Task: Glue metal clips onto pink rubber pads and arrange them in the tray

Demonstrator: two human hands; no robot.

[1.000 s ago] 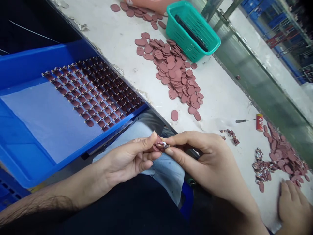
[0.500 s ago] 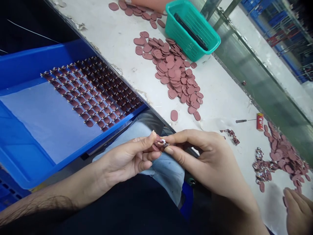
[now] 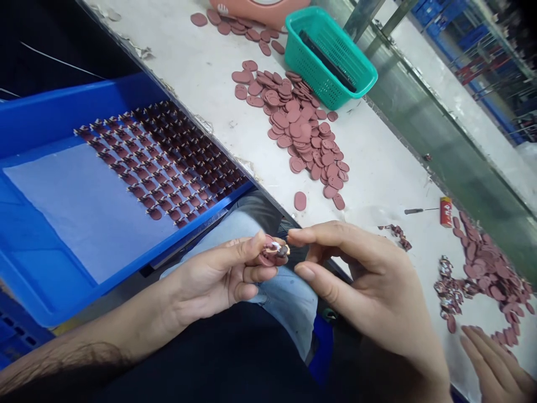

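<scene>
Between the thumb and fingers of my left hand (image 3: 222, 266) is a small figurine (image 3: 280, 250) with a dark head and white and cream parts, joined to or lying against a reddish-brown oval disc (image 3: 267, 257). Just to its right, my right hand (image 3: 356, 274) has thumb and forefinger spread apart, with nothing between them. Both hands are over my lap, at the table's edge. In the blue tray (image 3: 50, 274) on the left, rows of similar figurines on oval bases (image 3: 155, 168) stand on a white sheet.
Many loose reddish-brown discs (image 3: 300, 131) lie heaped on the white table (image 3: 201, 73), near a green basket (image 3: 331, 61) holding a dark bar. Rightward are a thin pointed tool (image 3: 414, 211), a red cylinder (image 3: 446, 212), small figure parts (image 3: 451, 288), more discs (image 3: 486, 257) and another person's hand (image 3: 495, 364).
My right thumb and forefinger have let go of the figurine and parted, moving slightly right. My left hand keeps hold. The other person's hand at lower right has moved left.
</scene>
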